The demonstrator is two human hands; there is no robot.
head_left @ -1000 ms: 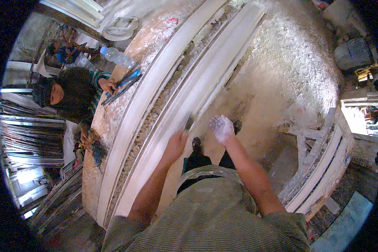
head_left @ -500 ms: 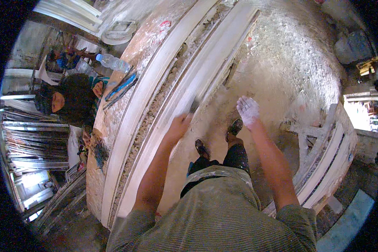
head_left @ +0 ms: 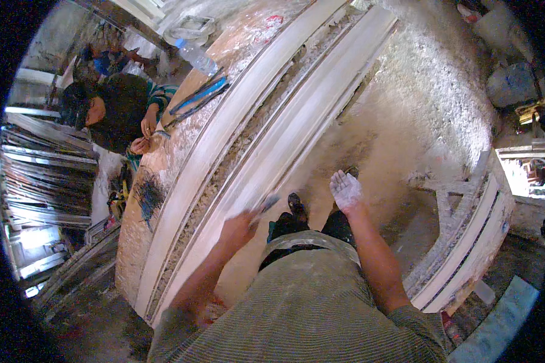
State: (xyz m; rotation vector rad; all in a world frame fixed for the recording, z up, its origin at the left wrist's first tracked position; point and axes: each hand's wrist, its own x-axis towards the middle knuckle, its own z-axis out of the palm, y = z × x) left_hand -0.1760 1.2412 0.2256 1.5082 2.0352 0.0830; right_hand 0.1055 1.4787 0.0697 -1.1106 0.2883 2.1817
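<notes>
My left hand is closed around a small grey flat-ended tool, blurred by motion, so its exact kind is unclear. The hand is over the near edge of a long white moulding that runs diagonally along the bench. A second pale moulding lies parallel beyond it, with a rough, crumbly gap between the two. Coated in white powder, my right hand is held palm up in front of me with its fingers stretched out and nothing in it.
At the far left a co-worker leans over the bench, both hands at its edge. A clear bottle, blue-and-black strips and a dark tangle of fibres lie there. To my right stands another bench with mouldings.
My left hand and the tool have moved nearer to me along the moulding. The right hand has dropped slightly and shifted left. The co-worker's hands have come together, and my view has turned.
</notes>
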